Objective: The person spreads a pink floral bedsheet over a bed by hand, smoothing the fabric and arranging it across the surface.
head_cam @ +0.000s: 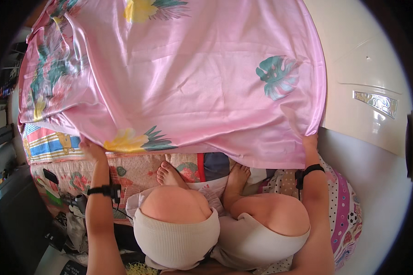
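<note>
A pink satin sheet [192,89] printed with flowers and leaves spreads over the bed before me. My left hand [93,150], slightly blurred, grips its near hem at the left, beside a yellow flower print. At the right, my right hand [310,141] is closed on the sheet's edge near the corner, and its fingers are partly hidden by the cloth. Between my hands the hem hangs in loose folds, just beyond my bare feet. Under the sheet's left side shows a striped cloth with bear prints [51,142]. A black band is strapped around each wrist.
A pale glossy panel with a decorative inlay [375,103] borders the bed's right side. A floral blanket [137,168] and a polka-dot cloth [337,206] lie beneath me. A dark phone-like object [50,176] rests at left, near cluttered small items.
</note>
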